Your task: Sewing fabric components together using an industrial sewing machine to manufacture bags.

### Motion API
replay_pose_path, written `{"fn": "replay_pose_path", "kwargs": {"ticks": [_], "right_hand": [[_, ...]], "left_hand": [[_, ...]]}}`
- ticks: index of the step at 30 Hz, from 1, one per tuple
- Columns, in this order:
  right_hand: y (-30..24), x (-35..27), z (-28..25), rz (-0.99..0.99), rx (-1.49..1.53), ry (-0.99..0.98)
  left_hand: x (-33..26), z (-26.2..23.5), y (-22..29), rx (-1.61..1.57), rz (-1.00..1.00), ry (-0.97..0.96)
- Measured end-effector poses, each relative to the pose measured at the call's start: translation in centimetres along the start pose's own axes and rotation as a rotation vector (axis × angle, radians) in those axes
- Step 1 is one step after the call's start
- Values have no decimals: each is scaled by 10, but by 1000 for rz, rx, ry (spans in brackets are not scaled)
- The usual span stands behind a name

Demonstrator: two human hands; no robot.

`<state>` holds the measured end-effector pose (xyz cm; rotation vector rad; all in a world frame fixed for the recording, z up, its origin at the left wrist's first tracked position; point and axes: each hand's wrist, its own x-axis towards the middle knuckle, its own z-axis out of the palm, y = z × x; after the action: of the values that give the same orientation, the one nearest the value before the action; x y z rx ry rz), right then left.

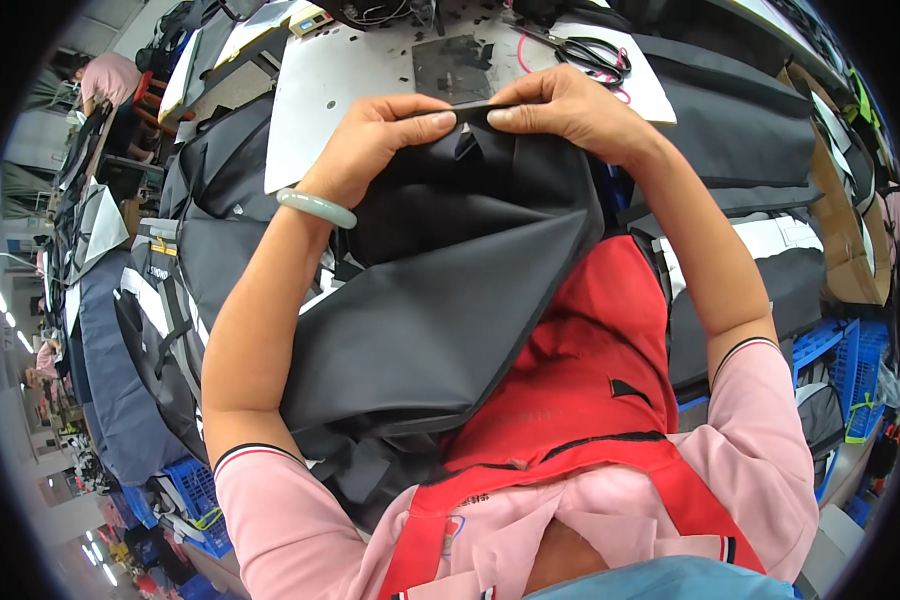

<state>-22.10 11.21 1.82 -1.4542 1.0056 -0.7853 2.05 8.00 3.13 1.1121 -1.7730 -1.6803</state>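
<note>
A large sheet of black coated fabric (pixel 430 310) hangs from my hands and drapes over my lap. Its far edge is pinched between thumb and fingers of my left hand (pixel 390 130) and of my right hand (pixel 560 112). The two hands are close together, with a short folded strip of the edge stretched between them, raised above the near edge of the white table (pixel 315 110). Both sets of fingers are closed. A small light notch shows just below the held edge. What lies under the fabric is hidden.
Black-handled scissors (pixel 590 55) and a pink cord lie at the table's far right, by dark scraps and a dark plate (pixel 452 68). Black fabric piles (pixel 720 110) flank both sides. A cardboard box (pixel 855 240) and blue crates (pixel 840 365) stand right. Another person (pixel 110 80) sits far left.
</note>
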Motion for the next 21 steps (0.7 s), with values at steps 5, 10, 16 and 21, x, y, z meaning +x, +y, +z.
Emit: {"fn": "replay_pose_path", "kwargs": {"ticks": [5,10,16,21], "right_hand": [[6,40,-11,6,172,76],[13,74,-20,-23,167,116],[23,93,-27,-10,226,123],[27,104,-37,-5,296,123]], "left_hand": [[33,-18,6,104,55,126],[59,-36,2,-29,31,182],[73,-41,-6,-94,2,198],[88,-47,-10,-50,108,203]]}}
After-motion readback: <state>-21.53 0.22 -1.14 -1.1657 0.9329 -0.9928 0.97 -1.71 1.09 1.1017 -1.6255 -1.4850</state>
